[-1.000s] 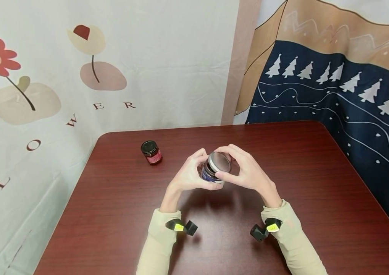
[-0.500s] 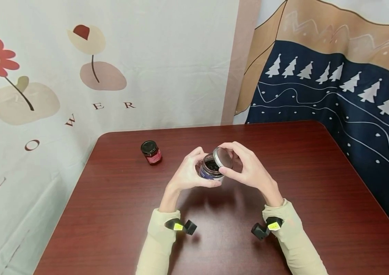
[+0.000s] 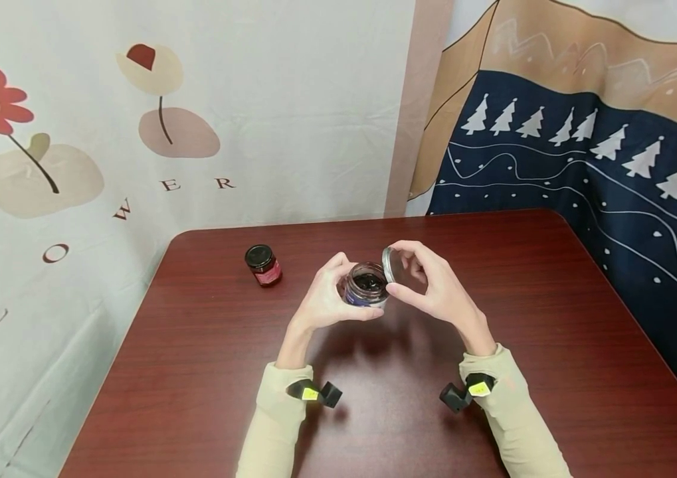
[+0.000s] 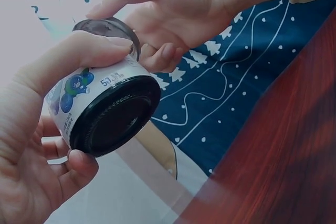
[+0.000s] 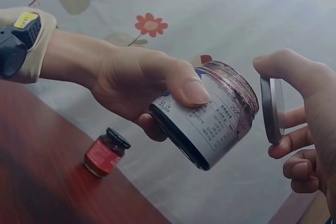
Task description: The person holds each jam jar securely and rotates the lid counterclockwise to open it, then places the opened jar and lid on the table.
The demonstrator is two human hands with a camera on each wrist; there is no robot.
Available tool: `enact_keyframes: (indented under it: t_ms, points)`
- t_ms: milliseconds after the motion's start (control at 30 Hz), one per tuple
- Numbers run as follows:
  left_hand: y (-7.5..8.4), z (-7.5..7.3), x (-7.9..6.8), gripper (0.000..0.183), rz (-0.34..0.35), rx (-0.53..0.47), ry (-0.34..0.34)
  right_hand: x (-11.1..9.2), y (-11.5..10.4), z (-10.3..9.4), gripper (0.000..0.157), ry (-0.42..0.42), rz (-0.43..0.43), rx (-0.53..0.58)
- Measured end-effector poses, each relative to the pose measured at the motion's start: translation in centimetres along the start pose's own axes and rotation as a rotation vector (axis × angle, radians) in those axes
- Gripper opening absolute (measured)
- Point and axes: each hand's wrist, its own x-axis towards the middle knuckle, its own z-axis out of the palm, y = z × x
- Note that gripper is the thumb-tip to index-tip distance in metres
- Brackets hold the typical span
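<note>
A glass jar of blueberry jam (image 3: 368, 279) with dark contents and a blueberry-printed label (image 4: 79, 90) is tilted in my left hand (image 3: 326, 299), thumb on one side and fingers round the other. Its mouth is uncovered. Between thumb and fingertips, my right hand (image 3: 440, 285) pinches the round metal lid (image 3: 388, 264) by its edge. In the right wrist view the lid (image 5: 271, 109) stands on edge, a small gap away from the jar's threaded rim (image 5: 239, 85). Both hands are raised above the table.
A second, smaller jar (image 3: 264, 265) with a black lid and red label stands on the dark red wooden table (image 3: 206, 372), to the left of my hands. Printed cloths (image 3: 302, 119) hang behind the table and at its right side.
The lid has come off the jar's mouth, tipping upright and shifting right with my right hand. My left hand keeps hold of the jar, moving slightly left.
</note>
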Motion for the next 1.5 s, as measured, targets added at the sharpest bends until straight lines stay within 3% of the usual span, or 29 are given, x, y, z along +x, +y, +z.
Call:
enact_keyframes:
  t_ms: [900, 1133, 1300, 1500]
  points:
    - [-0.8, 0.2, 0.2, 0.049, -0.037, 0.051, 0.064, -0.4, 1.6, 0.0, 0.042, 0.083, 0.042, 0.050]
    - [-1.1, 0.3, 0.4, 0.050, -0.052, 0.071, 0.071, -0.2, 0.8, 0.1, 0.034, 0.095, 0.081, 0.044]
    - [-1.3, 0.5, 0.6, 0.050, -0.064, 0.089, 0.078, 0.1, 0.5, 0.2, 0.041, 0.101, 0.082, 0.033]
    - [-1.6, 0.7, 0.7, 0.051, -0.084, 0.112, 0.101, -0.3, 2.4, 0.4, 0.045, 0.106, 0.088, 0.027]
